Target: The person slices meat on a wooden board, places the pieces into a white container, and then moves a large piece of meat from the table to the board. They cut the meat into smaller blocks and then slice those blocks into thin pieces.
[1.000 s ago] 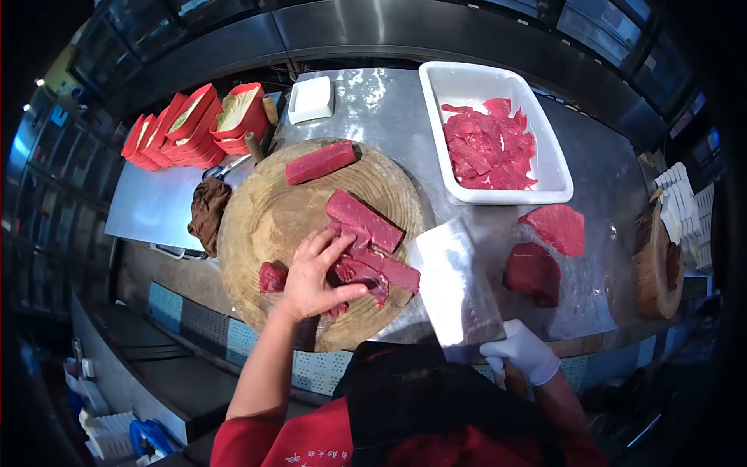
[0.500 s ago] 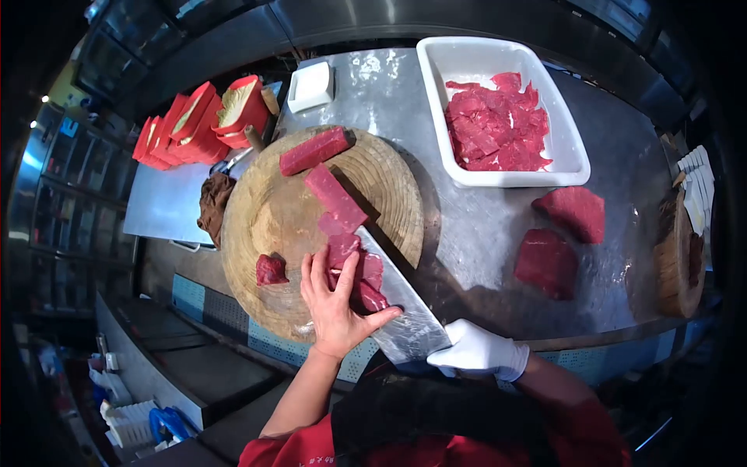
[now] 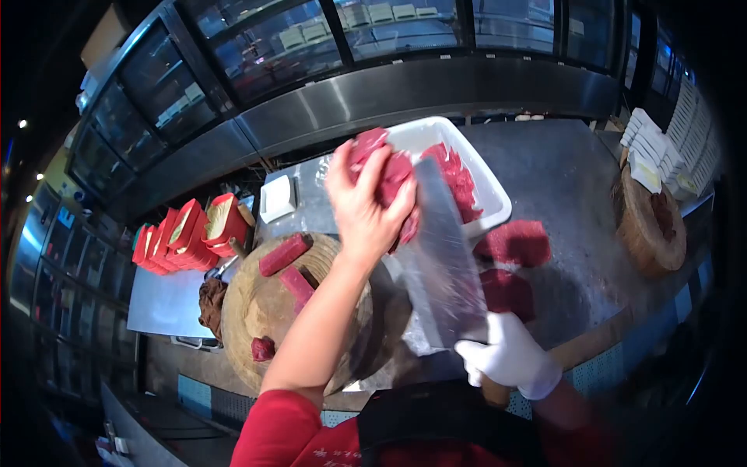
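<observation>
My left hand [image 3: 364, 204] is raised over the counter, pressing a stack of red meat slices [image 3: 392, 175] against the flat of a wide cleaver [image 3: 443, 257]. My right hand [image 3: 510, 358], in a white glove, grips the cleaver's handle near my body. The slices hang just beside the white tub [image 3: 489, 198] that holds more sliced meat [image 3: 459, 173]. Below my arm lies the round wooden chopping block [image 3: 249, 311] with two long meat strips [image 3: 284, 254] and a small scrap [image 3: 262, 348].
Two large meat chunks [image 3: 515, 243] lie on the steel counter [image 3: 568, 179] right of the cleaver. Red trays [image 3: 191, 229] lean at the left, with a small white dish [image 3: 277, 198] and a brown cloth [image 3: 210, 300] nearby. A second wooden block [image 3: 650, 222] stands at the right.
The cleaver slid under the cut slices on the block. Both hands then lifted slices and blade together up and toward the white tub.
</observation>
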